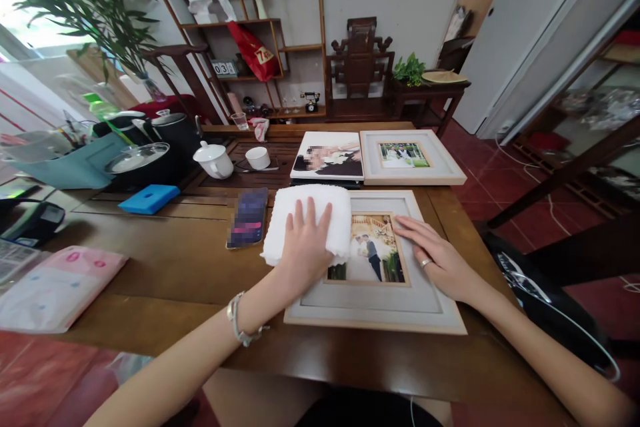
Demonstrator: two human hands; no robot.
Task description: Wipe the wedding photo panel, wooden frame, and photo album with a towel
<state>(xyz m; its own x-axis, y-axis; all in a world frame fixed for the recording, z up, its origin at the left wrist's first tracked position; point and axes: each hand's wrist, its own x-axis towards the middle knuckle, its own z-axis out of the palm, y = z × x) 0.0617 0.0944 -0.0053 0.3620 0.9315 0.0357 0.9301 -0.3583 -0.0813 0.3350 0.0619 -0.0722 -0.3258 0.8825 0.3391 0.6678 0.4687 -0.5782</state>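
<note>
My left hand [307, 247] lies with spread fingers on top of a folded white towel [287, 203]. That towel rests over the left side of a picture frame [370, 317], which has a pale border and a light wood edge. Inside the frame is a photo [373, 253] of two people, its left part hidden by the towel and hand. On the frame's right side, my right hand [440, 257] rests flat with fingers stretched out, their tips at the photo's upper right edge. A ring sits on one of its fingers.
Behind lie a second framed photo [440, 163] and a photo panel [327, 170]. A phone [247, 217] is left of the towel. Farther left are a white lidded cup [214, 163], a small white bowl [257, 158], a blue box [149, 199] and a pink-and-white packet [65, 283].
</note>
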